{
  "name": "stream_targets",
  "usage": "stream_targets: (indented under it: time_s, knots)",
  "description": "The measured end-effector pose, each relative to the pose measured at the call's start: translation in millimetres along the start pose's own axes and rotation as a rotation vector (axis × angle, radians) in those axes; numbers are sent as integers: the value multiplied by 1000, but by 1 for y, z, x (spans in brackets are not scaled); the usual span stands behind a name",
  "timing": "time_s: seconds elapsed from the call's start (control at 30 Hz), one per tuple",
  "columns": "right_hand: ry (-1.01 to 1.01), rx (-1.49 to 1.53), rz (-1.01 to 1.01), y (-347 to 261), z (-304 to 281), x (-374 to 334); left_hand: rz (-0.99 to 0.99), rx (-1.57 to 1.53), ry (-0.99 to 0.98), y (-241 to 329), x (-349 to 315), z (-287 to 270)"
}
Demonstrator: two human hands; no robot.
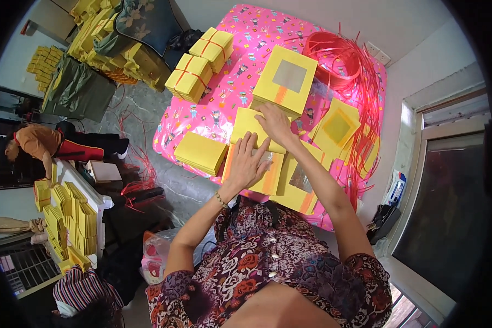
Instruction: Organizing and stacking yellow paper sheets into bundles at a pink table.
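Observation:
My left hand (250, 164) lies flat with its fingers spread on a yellow paper stack (270, 180) that has an orange strip and a shiny square. Just beyond it, my right hand (274, 124) rests with fingers stretched out over a plain yellow paper piece (246, 123); its fingertips are at the far edge, close to a tall yellow stack (283, 57) with a grey square on top. What lies under the fingertips is hidden. A low plain yellow stack (201, 152) sits left of my hands. On the right is another yellow stack (306, 191) with an orange strip.
A pink patterned cloth (238, 60) covers the table. Two tied yellow bundles (190, 76) stand at far left. Red plastic strands (361, 109) hang around a red coil (333, 60). Two people, one in a brown top (38, 143), one in stripes (85, 287), are by a white table (95, 202).

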State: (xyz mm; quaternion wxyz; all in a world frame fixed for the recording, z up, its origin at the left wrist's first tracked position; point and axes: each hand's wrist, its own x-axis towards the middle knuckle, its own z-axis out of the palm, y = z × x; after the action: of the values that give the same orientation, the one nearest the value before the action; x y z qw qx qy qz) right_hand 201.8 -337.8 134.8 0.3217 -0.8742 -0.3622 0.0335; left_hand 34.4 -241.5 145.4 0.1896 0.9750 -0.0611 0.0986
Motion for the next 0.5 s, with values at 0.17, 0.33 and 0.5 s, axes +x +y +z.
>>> stream_targets:
  time_s: [0.17, 0.33, 0.5]
  knots:
    - [80, -7, -12, -2, 3, -3, 11, -1, 11, -1, 0, 1]
    - [105, -13, -9, -1, 6, -6, 19, -24, 9, -3, 1, 1]
    - [120, -20, -19, 1, 9, -8, 11, -29, -35, -3, 2, -1]
